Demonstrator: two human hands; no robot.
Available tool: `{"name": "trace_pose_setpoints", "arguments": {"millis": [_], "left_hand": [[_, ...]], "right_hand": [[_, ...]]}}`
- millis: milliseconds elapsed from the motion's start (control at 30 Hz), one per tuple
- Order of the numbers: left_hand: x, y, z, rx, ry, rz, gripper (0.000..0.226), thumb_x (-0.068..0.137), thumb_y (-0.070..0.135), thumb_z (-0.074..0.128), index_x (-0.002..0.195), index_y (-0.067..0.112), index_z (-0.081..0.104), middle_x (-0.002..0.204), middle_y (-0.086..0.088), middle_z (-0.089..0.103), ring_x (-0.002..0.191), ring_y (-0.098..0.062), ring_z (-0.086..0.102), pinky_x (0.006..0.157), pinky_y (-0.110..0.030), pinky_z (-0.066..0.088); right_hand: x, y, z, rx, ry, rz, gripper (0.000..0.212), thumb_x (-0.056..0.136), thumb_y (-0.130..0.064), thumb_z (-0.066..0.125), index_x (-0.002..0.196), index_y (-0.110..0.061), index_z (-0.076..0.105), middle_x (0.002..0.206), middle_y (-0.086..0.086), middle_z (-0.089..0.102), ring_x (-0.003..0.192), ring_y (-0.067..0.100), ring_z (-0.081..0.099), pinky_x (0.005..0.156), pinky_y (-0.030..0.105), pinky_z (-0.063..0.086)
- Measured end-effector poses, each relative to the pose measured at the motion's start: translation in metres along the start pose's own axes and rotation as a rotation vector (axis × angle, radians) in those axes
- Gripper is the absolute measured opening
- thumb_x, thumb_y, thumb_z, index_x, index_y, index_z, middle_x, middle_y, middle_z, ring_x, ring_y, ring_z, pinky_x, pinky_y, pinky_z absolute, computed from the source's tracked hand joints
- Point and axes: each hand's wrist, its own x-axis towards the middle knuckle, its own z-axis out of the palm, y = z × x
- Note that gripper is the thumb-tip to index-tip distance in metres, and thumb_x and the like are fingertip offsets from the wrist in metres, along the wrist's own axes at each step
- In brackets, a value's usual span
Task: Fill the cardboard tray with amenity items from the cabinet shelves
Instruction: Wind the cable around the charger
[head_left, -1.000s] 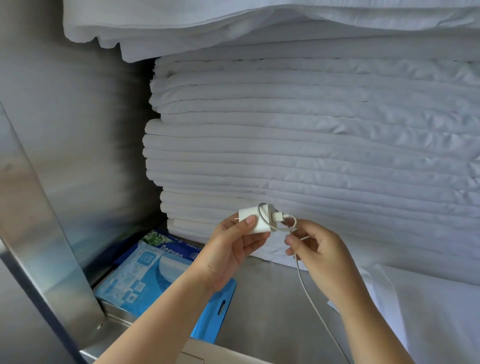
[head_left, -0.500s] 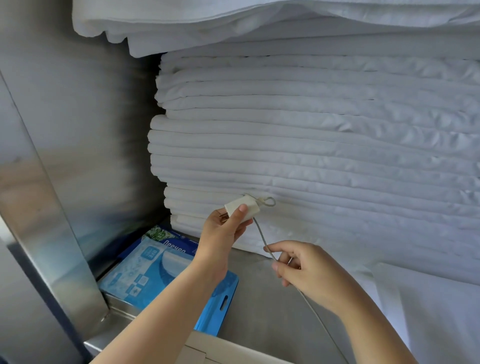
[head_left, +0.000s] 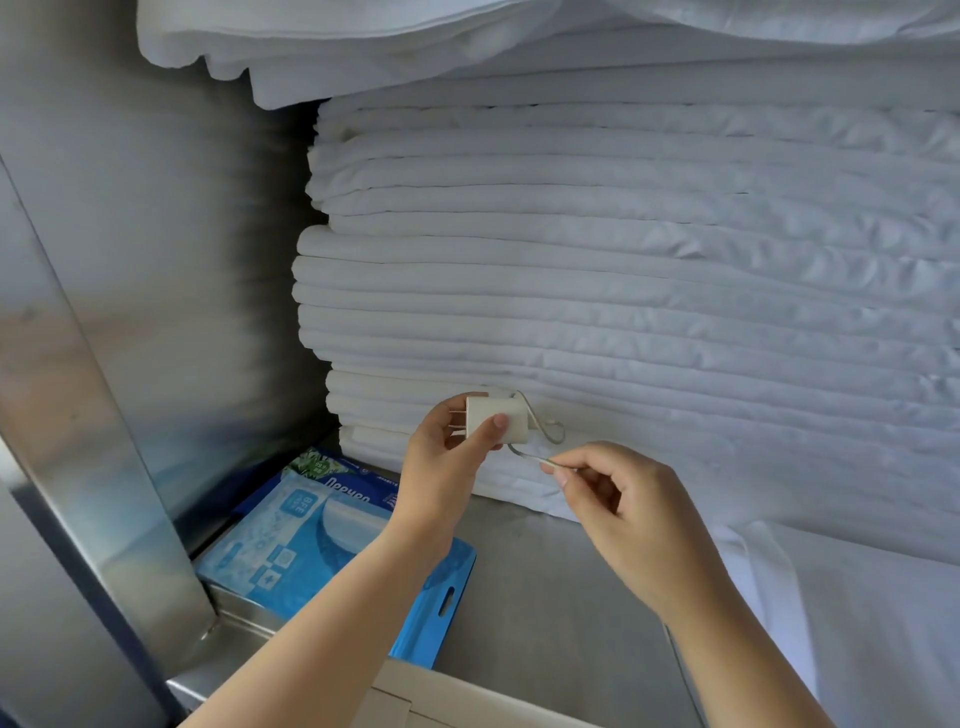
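Observation:
My left hand (head_left: 441, 467) holds a small white charger plug (head_left: 496, 420) between thumb and fingers, its metal prongs pointing left. A thin white cable (head_left: 545, 434) loops off the plug's right end. My right hand (head_left: 618, 509) pinches that cable just below and right of the plug. Both hands are in front of the bottom of a tall stack of folded white sheets (head_left: 623, 291) on the steel cabinet shelf (head_left: 545, 597). A corner of the cardboard tray (head_left: 415, 696) shows at the bottom edge, under my left forearm.
A blue packet of masks (head_left: 311, 545) lies flat on the shelf at the left, against the steel side wall (head_left: 145, 260). More white linen overhangs from above (head_left: 415, 47) and lies on the shelf at the right (head_left: 857, 623).
My right hand came back up along the cable toward the plug, pinching it closer. My left hand turned the plug so its prongs show at the left. The view moved closer.

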Motion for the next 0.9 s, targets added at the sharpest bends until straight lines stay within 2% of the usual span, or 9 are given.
{"name": "trace_pose_setpoints", "arguments": {"millis": [67,167,267,333,400,467,567,700,900], "left_hand": [[-0.001,0.001,0.000,0.015,-0.003,0.016,0.019,0.085,0.025,0.069,0.103,0.030,0.064,0.088,0.011,0.073,0.079,-0.003,0.067,0.072,-0.014,0.051],[-0.002,0.000,-0.001,0.026,0.014,0.029,0.022,0.084,0.027,0.070,0.104,0.033,0.064,0.090,0.010,0.072,0.084,-0.008,0.066,0.075,-0.020,0.051],[-0.001,-0.002,-0.002,0.089,0.053,0.084,0.023,0.083,0.031,0.071,0.103,0.039,0.064,0.089,0.008,0.066,0.085,-0.015,0.058,0.077,-0.026,0.050],[-0.001,-0.003,-0.004,0.107,0.101,0.107,0.023,0.083,0.029,0.071,0.101,0.041,0.063,0.087,0.011,0.058,0.081,-0.011,0.051,0.073,-0.021,0.043],[0.000,-0.003,-0.005,0.089,0.115,0.101,0.024,0.083,0.029,0.071,0.102,0.041,0.063,0.095,0.007,0.063,0.086,-0.014,0.053,0.076,-0.022,0.045],[0.000,-0.002,-0.006,0.105,0.118,0.113,0.025,0.083,0.028,0.071,0.103,0.041,0.063,0.096,0.007,0.062,0.086,-0.011,0.052,0.075,-0.019,0.044],[-0.002,-0.002,-0.004,0.193,0.124,0.161,0.026,0.084,0.027,0.070,0.106,0.039,0.062,0.093,0.011,0.055,0.083,0.000,0.050,0.069,-0.005,0.040],[-0.007,0.000,-0.002,0.216,0.041,0.194,0.027,0.085,0.023,0.069,0.107,0.038,0.062,0.102,0.008,0.057,0.090,0.000,0.053,0.072,-0.008,0.044],[-0.010,0.003,0.000,0.185,-0.240,0.113,0.028,0.086,0.019,0.069,0.109,0.034,0.063,0.101,0.005,0.065,0.092,-0.012,0.061,0.078,-0.019,0.050]], "right_hand": [[0.001,0.000,0.000,-0.020,0.048,-0.007,0.008,0.087,-0.019,0.067,0.081,-0.023,0.070,0.062,-0.016,0.057,0.056,0.003,0.052,0.052,0.007,0.033],[0.002,0.000,-0.001,-0.033,0.078,-0.017,0.012,0.086,-0.023,0.068,0.075,-0.025,0.065,0.058,-0.015,0.053,0.052,0.005,0.049,0.050,0.008,0.031],[0.000,0.001,-0.001,-0.032,0.007,0.049,0.011,0.084,-0.028,0.070,0.075,-0.028,0.065,0.056,-0.008,0.050,0.049,0.008,0.044,0.048,0.012,0.033],[-0.001,0.004,-0.001,-0.020,-0.083,0.121,0.007,0.084,-0.026,0.070,0.083,-0.032,0.065,0.057,-0.009,0.048,0.050,0.007,0.043,0.050,0.013,0.035],[-0.001,0.007,0.000,-0.025,-0.105,0.144,0.012,0.085,-0.022,0.068,0.088,-0.033,0.065,0.059,-0.014,0.049,0.051,0.006,0.044,0.051,0.012,0.035],[-0.002,0.006,0.001,-0.017,-0.071,0.151,0.012,0.084,-0.020,0.068,0.087,-0.031,0.066,0.061,-0.017,0.052,0.052,0.006,0.047,0.051,0.011,0.036],[-0.001,0.004,0.000,0.001,0.053,0.122,0.012,0.081,-0.016,0.072,0.078,-0.027,0.067,0.063,-0.017,0.057,0.055,0.006,0.051,0.052,0.011,0.037],[0.001,0.002,-0.004,-0.023,0.222,-0.007,0.010,0.079,-0.011,0.075,0.079,-0.020,0.071,0.070,-0.013,0.055,0.065,0.006,0.054,0.059,0.008,0.037],[0.003,0.001,-0.010,0.055,0.373,-0.018,0.009,0.080,-0.010,0.073,0.084,-0.017,0.073,0.076,-0.009,0.057,0.071,0.002,0.057,0.064,0.006,0.038]]}}
